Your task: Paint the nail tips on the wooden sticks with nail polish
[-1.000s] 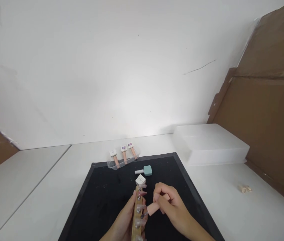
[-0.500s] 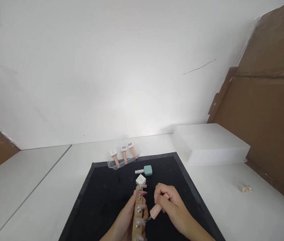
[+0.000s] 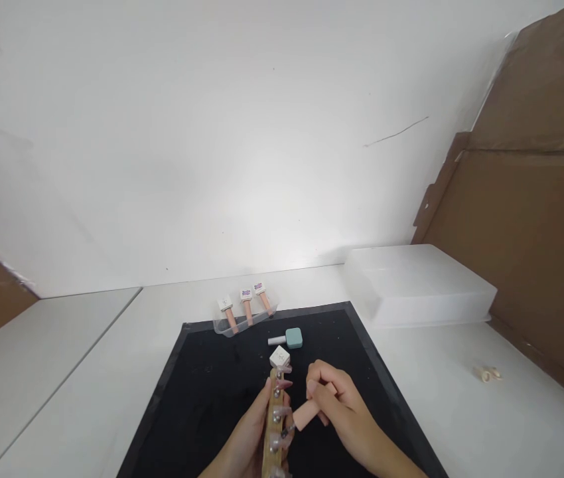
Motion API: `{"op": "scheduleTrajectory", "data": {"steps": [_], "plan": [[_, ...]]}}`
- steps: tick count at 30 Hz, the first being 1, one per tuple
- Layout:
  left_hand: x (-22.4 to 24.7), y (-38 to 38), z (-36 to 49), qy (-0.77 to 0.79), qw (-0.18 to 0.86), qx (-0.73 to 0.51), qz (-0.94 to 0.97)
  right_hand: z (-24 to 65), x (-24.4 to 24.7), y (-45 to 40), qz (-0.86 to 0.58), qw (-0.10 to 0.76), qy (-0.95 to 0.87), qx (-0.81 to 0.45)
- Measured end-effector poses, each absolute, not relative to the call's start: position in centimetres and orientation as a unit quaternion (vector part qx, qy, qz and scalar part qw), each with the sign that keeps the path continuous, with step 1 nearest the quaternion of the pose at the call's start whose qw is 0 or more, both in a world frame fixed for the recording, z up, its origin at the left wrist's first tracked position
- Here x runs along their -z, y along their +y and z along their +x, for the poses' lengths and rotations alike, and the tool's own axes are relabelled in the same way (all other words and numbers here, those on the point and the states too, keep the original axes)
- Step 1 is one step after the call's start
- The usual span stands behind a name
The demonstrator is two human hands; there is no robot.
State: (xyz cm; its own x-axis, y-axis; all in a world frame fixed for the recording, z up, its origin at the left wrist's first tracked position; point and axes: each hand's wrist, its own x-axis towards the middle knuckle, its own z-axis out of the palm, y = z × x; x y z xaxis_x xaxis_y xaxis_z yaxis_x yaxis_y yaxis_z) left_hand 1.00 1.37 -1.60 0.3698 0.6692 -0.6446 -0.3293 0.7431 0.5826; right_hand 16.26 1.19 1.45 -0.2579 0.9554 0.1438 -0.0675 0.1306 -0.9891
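My left hand [image 3: 247,435] is closed around a wooden nail-tip stand [image 3: 268,458], a narrow bar held lengthwise towards me. Several false nails [image 3: 282,411] stick out along it on silver balls; one near the far end is pinker than the pale others. Between thumb and fingers, my right hand [image 3: 339,405] grips a nail polish brush by its peach cap [image 3: 306,414]. The dark brush tip [image 3: 286,433] is at one of the nearer false nails, apparently touching it. Just beyond the bar's far end sits a white polish bottle [image 3: 280,357].
A teal bottle [image 3: 294,338] with a pale cap lies on the black mat [image 3: 212,385]. Behind it, a clear tray [image 3: 222,330] holds three peach-capped bottles [image 3: 247,307]. To the right are a translucent box [image 3: 426,285], small beige rings [image 3: 486,374] and a cardboard wall [image 3: 525,232].
My right hand has tilted the brush, shifting its cap slightly left and up. The brush tip has moved a little away from me. My left hand and the stand are nearly still.
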Motion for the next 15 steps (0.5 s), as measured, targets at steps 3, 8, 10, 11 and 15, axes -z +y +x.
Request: {"op": "scheduleTrajectory", "data": {"steps": [3,8,10,11,15], "plan": [[1.29,1.27,1.16,0.484,0.799,-0.312,0.174,16.16,-1.61,1.04,-0.381,0.460,-0.607,-0.524],[0.85,1.23,1.34,0.507,0.786,-0.298,0.189,16.21,-1.83,0.92,-0.399,0.455,-0.614,-0.506],[0.97,1.27,1.28,0.497,0.790,-0.300,0.198,16.22,-1.92,0.99,-0.403,0.456,-0.612,-0.505],[1.09,1.29,1.22,0.491,0.792,-0.301,0.203,16.20,-1.97,1.04,-0.404,0.457,-0.610,-0.505],[1.51,1.29,0.99,0.472,0.799,-0.307,0.210,16.08,-2.18,1.23,-0.402,0.466,-0.603,-0.508]]}}
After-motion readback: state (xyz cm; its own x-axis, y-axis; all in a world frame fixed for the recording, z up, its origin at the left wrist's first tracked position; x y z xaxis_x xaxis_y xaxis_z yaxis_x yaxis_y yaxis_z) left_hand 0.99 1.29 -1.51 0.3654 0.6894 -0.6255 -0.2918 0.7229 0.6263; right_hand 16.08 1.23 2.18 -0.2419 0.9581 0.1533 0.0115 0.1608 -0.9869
